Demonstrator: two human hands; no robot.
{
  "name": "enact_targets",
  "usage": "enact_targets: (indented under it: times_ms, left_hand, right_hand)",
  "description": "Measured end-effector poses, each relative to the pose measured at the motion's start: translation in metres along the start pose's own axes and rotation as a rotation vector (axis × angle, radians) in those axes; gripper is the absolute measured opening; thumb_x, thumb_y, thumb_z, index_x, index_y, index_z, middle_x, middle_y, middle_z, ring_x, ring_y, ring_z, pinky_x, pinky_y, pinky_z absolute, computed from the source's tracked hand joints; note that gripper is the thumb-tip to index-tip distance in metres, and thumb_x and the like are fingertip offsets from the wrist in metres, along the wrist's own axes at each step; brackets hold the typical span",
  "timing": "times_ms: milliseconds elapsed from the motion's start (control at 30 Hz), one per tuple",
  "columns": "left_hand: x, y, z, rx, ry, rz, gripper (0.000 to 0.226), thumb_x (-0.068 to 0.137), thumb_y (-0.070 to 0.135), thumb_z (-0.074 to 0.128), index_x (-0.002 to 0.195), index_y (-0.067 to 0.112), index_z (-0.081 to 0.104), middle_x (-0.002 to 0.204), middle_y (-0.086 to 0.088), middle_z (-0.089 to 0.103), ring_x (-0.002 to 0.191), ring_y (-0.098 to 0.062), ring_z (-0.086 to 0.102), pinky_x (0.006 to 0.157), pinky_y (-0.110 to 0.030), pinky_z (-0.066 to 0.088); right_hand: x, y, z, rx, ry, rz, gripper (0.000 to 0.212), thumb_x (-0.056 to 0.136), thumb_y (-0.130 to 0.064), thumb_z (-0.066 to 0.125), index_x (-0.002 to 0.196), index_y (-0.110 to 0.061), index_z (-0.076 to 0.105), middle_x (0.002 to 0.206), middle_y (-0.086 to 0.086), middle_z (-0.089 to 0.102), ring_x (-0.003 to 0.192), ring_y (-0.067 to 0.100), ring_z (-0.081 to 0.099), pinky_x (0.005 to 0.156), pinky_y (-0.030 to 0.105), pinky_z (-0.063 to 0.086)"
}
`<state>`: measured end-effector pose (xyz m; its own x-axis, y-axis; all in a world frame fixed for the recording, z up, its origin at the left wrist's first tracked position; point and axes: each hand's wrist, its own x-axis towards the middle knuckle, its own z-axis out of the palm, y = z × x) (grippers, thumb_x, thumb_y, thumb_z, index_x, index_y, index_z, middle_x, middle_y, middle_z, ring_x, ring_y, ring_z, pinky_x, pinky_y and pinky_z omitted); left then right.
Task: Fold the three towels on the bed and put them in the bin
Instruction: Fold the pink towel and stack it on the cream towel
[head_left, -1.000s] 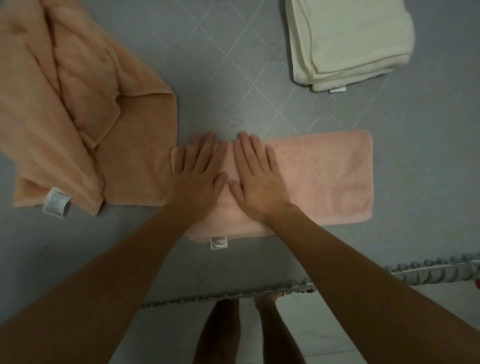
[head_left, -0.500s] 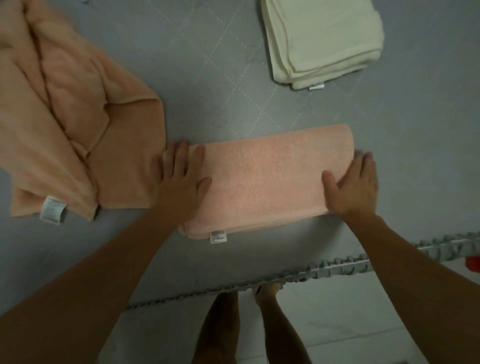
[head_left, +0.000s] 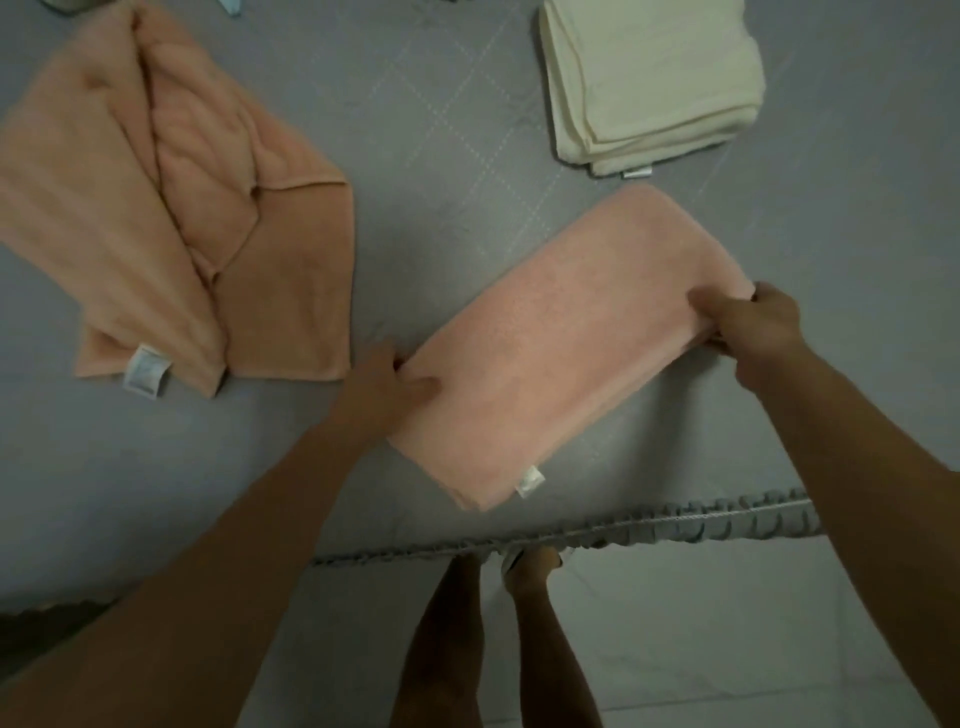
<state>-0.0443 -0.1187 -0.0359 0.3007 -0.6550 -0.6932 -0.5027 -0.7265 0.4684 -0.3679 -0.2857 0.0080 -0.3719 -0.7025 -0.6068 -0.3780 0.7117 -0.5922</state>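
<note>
Half a second on, the folded pink towel (head_left: 561, 353) has swung out of line with the near edge of the bed (head_left: 467, 130) and now sits at a slant, its right end raised toward the far side; both hands have gone from lying flat on its ends to taking hold of them. That suggests the folding of this towel is finished and it is being picked up, though it may only be getting turned for another fold.

The left hand (head_left: 384, 387) grips the towel's lower-left end, thumb laid on top and fingers apparently tucked beneath, where the blur hides them. The right hand (head_left: 753, 322) is curled round the upper-right end, thumb over the top surface, knuckles toward the camera.

The pink towel lies near the bed's front edge, right of centre. A cream towel (head_left: 649, 83), already folded, sits by the far right corner. An orange towel (head_left: 171, 208) sprawls unfolded along the left side, so one remains to fold. No bin is in view.
</note>
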Motion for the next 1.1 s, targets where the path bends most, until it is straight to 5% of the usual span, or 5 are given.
enact_targets:
  times_ms: [233, 533, 800, 967, 1100]
  left_hand:
    - [-0.106, -0.03, 0.109, -0.667, -0.173, -0.335, 0.046, 0.085, 0.029, 0.072, 0.125, 0.016, 0.054, 0.113, 0.0, 0.063, 0.094, -0.017, 0.064, 0.062, -0.023, 0.055]
    - [-0.156, -0.053, 0.132, -0.777, -0.272, -0.397, 0.072, 0.069, 0.043, 0.08, 0.131, 0.015, 0.055, 0.116, 0.002, 0.068, 0.099, -0.018, 0.068, 0.067, -0.025, 0.058]
    - [-0.197, -0.029, 0.094, -0.498, -0.1, 0.127, 0.051, 0.093, 0.034, 0.061, 0.138, 0.046, 0.042, 0.091, 0.0, 0.072, 0.075, -0.018, 0.073, 0.062, -0.018, 0.056]
    - [-0.191, -0.006, 0.059, -0.703, -0.369, 0.23, 0.052, 0.079, 0.0, 0.057, 0.122, 0.029, 0.063, 0.11, -0.011, 0.068, 0.096, -0.021, 0.067, 0.08, -0.03, 0.056]
    - [-0.167, 0.022, 0.037, -0.56, -0.233, 0.369, 0.053, 0.08, 0.004, 0.066, 0.122, 0.035, 0.059, 0.111, -0.001, 0.068, 0.096, -0.016, 0.066, 0.076, -0.026, 0.052]
  right_hand:
    - [-0.036, 0.03, 0.032, 0.022, -0.269, -0.041, 0.004, 0.085, -0.015, 0.066, 0.088, -0.015, 0.064, 0.078, 0.007, 0.063, 0.066, 0.018, 0.056, 0.062, 0.028, 0.046]
    - [-0.152, 0.204, 0.001, -0.032, -0.604, 0.393, 0.044, 0.085, -0.03, 0.07, 0.125, -0.014, 0.059, 0.108, -0.001, 0.069, 0.098, 0.021, 0.066, 0.081, 0.036, 0.057]
    - [-0.185, 0.172, -0.049, -0.022, -0.433, 0.007, 0.061, 0.085, -0.033, 0.072, 0.133, -0.037, 0.036, 0.099, -0.008, 0.064, 0.076, 0.001, 0.068, 0.057, 0.014, 0.052]
    - [-0.185, 0.119, -0.069, 0.205, -0.554, -0.11, 0.031, 0.093, -0.018, 0.062, 0.114, -0.039, 0.053, 0.08, 0.006, 0.073, 0.061, 0.03, 0.071, 0.058, 0.039, 0.06]
    - [-0.157, 0.081, -0.073, 0.37, -0.766, 0.064, 0.024, 0.101, -0.019, 0.045, 0.115, -0.021, 0.064, 0.078, 0.004, 0.068, 0.057, 0.024, 0.067, 0.064, 0.039, 0.06]
